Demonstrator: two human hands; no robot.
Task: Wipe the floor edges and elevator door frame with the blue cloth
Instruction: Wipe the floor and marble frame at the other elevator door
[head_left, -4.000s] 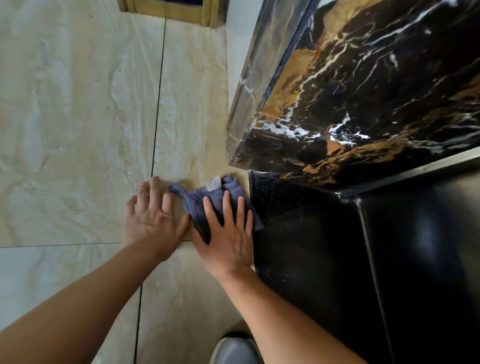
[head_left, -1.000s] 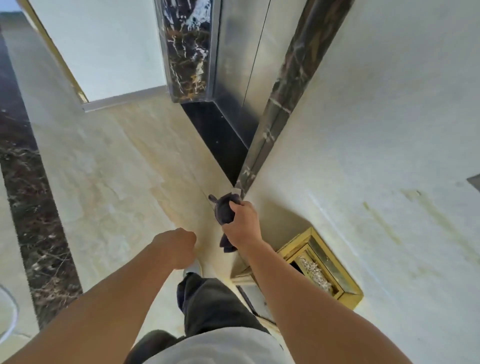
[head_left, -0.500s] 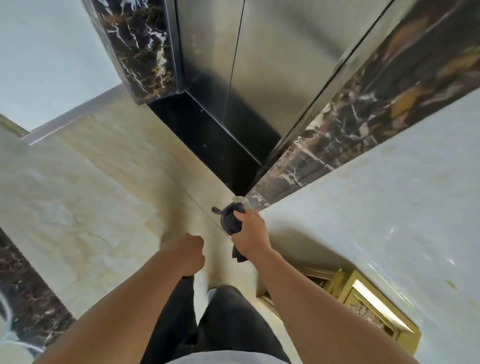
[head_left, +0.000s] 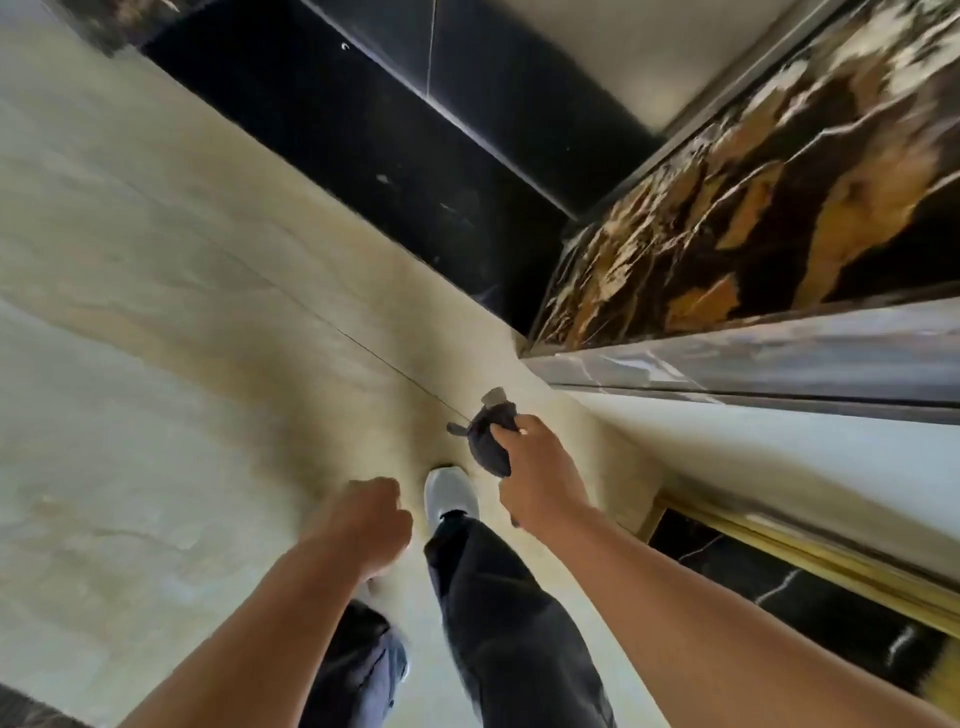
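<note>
Cream floor (head_left: 156, 415) on the left; my left hand (head_left: 363, 525) curls empty; my right hand (head_left: 535, 478) clamps the blue cloth (head_left: 488, 441), bunched, probably clear of everything; loose ends could slip out before reaching the marble door frame (head_left: 727, 234).

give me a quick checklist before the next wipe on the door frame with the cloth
1. Blue cloth held in right hand: ok, bunched in a closed grip.
2. Cloth touching the marble door frame: not ok, it hangs apart from it, above the floor.
3. Left hand free: ok, fisted, holding nothing visible.
4. Footing: ok, white shoe flat on the floor.
5. Way to the frame unobstructed: ok, nothing between cloth and frame.
6. Frame still dirty: cannot tell, the picture is blurred.
</note>
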